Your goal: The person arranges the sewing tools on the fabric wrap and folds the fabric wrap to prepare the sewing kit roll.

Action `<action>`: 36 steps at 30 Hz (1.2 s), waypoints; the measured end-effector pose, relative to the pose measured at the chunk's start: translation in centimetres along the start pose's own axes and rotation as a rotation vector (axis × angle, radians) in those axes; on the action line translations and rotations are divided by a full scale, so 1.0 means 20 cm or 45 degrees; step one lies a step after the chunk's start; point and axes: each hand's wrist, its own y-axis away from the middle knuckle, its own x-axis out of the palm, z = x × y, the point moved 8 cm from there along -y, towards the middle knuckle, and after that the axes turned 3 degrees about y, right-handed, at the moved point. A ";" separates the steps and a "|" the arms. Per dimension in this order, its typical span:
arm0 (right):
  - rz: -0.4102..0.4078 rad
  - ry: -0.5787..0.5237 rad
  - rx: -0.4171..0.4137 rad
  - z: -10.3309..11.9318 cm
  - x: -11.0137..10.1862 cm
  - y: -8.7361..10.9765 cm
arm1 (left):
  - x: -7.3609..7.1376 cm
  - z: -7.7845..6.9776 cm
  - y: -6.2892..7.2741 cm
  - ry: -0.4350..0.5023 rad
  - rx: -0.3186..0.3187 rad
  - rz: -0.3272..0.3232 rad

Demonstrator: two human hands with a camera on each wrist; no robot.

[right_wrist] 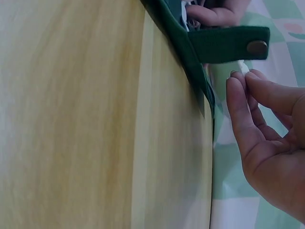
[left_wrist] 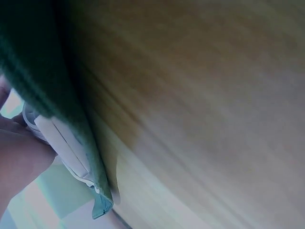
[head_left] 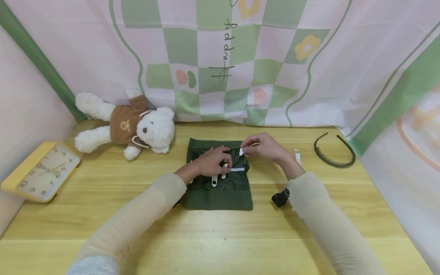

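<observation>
Slipping is risked, prob.: sm. white pc. (head_left: 241, 152) is pinched only by tips of R hand (head_left: 266, 148), green pouch (head_left: 220, 200) below them; L hand (head_left: 214, 162) finger grip can't be told.

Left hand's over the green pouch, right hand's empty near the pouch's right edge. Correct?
Not quite: the right hand isn't empty; the head view shows it pinching a white item. It is near the right edge, and the left hand is over the green pouch.
</observation>
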 end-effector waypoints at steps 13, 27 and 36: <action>0.096 0.055 -0.043 0.02 0.10 -0.05 | 0.00 0.01 0.00 0.014 -0.017 0.011; 0.210 0.101 -0.079 0.05 0.17 -0.07 | 0.00 0.01 0.00 0.004 -0.039 0.005; 0.253 0.131 -0.070 0.04 0.19 -0.09 | 0.00 0.02 -0.01 0.016 -0.042 0.012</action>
